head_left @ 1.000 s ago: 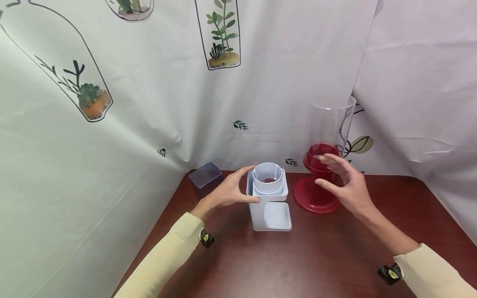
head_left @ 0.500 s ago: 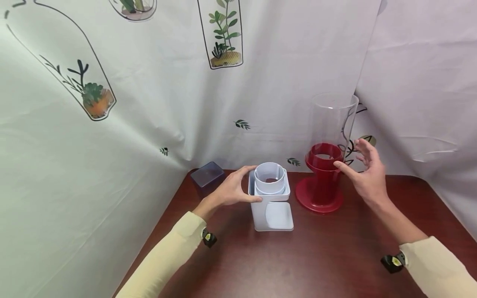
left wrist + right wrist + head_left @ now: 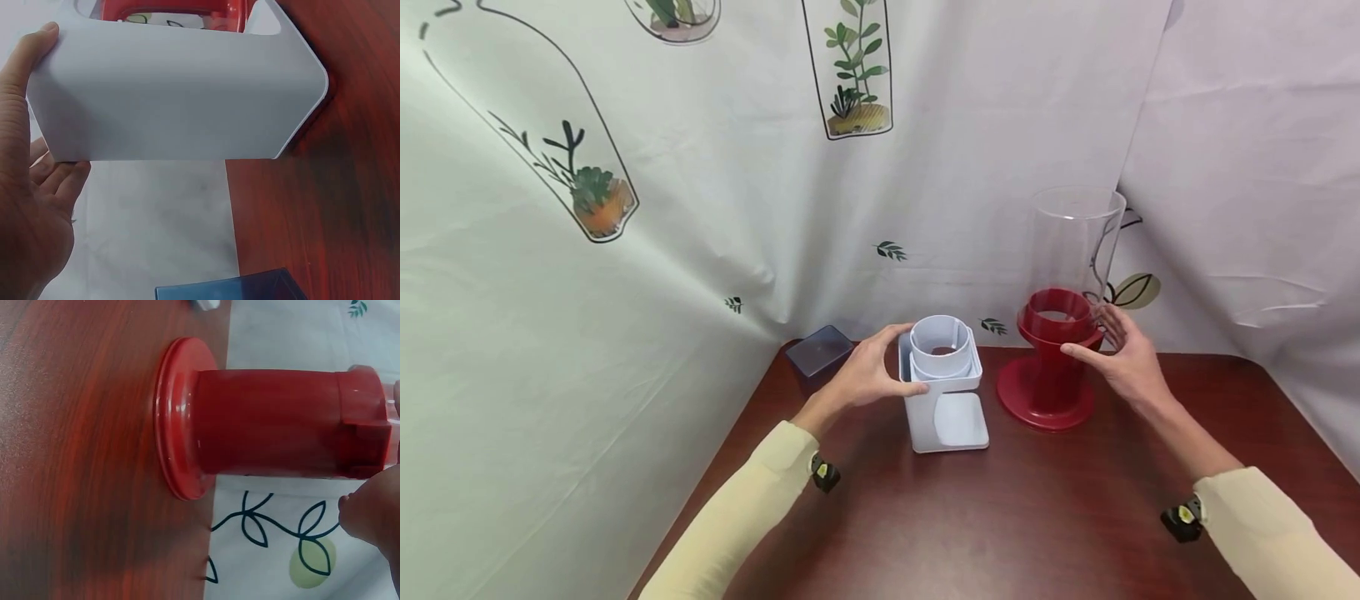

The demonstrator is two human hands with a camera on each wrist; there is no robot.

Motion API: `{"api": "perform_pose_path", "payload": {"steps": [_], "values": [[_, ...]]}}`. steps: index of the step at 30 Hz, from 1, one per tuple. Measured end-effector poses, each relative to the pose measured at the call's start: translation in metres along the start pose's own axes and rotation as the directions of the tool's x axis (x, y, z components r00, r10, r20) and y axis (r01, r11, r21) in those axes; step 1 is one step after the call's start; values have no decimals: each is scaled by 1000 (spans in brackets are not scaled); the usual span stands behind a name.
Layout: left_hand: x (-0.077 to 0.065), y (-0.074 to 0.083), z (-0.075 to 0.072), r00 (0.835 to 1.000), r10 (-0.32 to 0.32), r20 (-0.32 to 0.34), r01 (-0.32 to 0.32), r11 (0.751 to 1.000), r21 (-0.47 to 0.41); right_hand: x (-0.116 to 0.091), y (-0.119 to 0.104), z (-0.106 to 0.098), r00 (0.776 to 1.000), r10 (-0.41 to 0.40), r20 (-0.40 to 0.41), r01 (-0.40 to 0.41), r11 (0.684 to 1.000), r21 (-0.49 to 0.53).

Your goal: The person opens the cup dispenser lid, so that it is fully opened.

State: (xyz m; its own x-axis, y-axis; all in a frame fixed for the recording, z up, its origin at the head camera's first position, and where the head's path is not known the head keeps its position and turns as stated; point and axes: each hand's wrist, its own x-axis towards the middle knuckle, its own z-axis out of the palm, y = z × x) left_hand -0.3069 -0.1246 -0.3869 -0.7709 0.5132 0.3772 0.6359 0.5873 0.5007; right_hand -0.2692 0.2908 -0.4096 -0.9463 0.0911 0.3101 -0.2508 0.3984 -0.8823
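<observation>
My left hand (image 3: 868, 371) grips the upper part of a white plastic stand (image 3: 921, 421), thumb in front and fingers along its left side. This stand has a square top tray, a round cup (image 3: 940, 337) set in it and a flat square foot. Close up, the left wrist view shows its smooth side wall (image 3: 175, 94). To the right stands a red pedestal (image 3: 1056, 375) with a round base and collar, bearing a clear cylinder (image 3: 1075, 242). My right hand (image 3: 1123, 358) is at the collar's right side, its thumb near the column; contact is unclear.
Behind my left hand, a dark translucent box (image 3: 820, 354) sits at the table's back left corner. The reddish-brown wooden table (image 3: 940, 525) meets a white printed cloth (image 3: 955, 208) hanging at its back and sides.
My right hand first drew right, away from the red pedestal, then came back in to its collar. The white stand has risen slightly in my left hand.
</observation>
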Motion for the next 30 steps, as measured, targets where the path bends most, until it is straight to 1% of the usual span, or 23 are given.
{"api": "perform_pose_path", "payload": {"steps": [4,10,14,17,20,25,30], "values": [[6,-5,-2,999,-12,-38,12,1000,-9,0,4,2,1000,9,8,-8,1000,-20],[16,-17,-8,994,-67,-83,62,996,-64,0,6,3,1000,13,10,-13,999,-47],[22,-25,-12,986,-115,-118,112,993,-29,1,6,4,1000,16,4,-15,998,-58],[25,-31,-14,979,-149,-142,152,988,8,0,7,5,1000,10,12,-9,998,-59],[28,-36,-15,971,-178,-158,184,983,26,0,8,7,1000,-1,25,3,998,-61],[32,-45,-14,960,-214,-181,223,974,35,1,7,11,999,-5,37,8,998,-65],[35,-50,-14,951,-245,-188,255,967,29,2,4,13,999,0,32,2,997,-72]]}}
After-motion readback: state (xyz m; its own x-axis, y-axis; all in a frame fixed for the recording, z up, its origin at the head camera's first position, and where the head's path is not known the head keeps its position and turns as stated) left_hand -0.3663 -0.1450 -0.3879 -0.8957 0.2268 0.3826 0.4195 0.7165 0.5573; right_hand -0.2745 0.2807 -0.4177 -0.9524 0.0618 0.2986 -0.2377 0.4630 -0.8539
